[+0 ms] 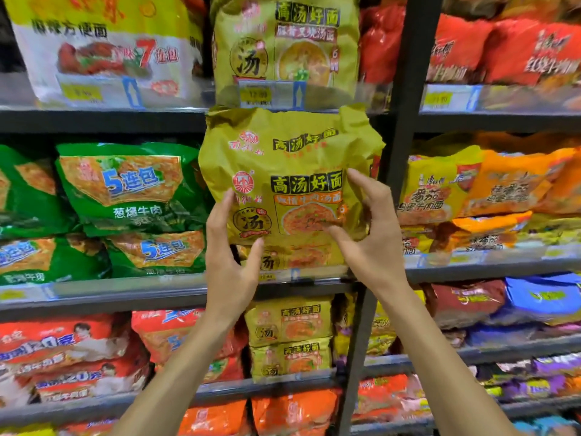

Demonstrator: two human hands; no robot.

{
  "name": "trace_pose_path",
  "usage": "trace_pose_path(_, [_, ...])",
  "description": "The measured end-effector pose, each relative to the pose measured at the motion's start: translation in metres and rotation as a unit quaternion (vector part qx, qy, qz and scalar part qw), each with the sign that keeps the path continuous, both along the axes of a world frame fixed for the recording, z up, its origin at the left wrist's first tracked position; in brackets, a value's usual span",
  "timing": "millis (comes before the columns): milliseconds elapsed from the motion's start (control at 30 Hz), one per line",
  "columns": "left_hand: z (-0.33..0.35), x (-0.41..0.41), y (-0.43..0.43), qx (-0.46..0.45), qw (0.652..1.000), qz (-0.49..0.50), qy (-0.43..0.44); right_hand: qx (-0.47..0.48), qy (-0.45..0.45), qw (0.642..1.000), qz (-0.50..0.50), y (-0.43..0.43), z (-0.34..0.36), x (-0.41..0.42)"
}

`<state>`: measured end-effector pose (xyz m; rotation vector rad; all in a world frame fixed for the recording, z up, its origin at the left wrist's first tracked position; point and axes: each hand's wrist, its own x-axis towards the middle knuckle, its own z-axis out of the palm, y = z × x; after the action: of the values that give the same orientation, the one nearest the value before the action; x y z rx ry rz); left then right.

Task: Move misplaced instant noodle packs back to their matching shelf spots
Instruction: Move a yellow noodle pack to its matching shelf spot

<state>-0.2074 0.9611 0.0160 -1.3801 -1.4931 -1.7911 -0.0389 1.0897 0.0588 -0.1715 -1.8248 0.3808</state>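
A mustard-yellow noodle multipack (289, 171) with black Chinese lettering stands upright on the middle shelf, on top of another yellow pack (292, 256) of the same design. My left hand (231, 250) grips its lower left edge, thumb on the front. My right hand (367, 234) holds its lower right side, thumb across the bowl picture and fingers on the side. More yellow packs of this brand sit on the shelf above (283, 48) and the shelf below (289, 322).
Green five-packs (125, 190) fill the shelf to the left. Orange and yellow packs (490, 187) lie right of the dark upright post (405, 127). Red packs (503, 48) are at upper right and red-orange packs (69, 350) at lower left. Price-tag rails (125, 287) edge each shelf.
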Motion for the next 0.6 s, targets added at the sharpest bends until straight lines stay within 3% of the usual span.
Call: trace_pose_path(600, [-0.032,-0.037,0.027,-0.053,0.997,-0.025,-0.046,-0.048,-0.01,0.999,0.001,0.04,-0.038,-0.031])
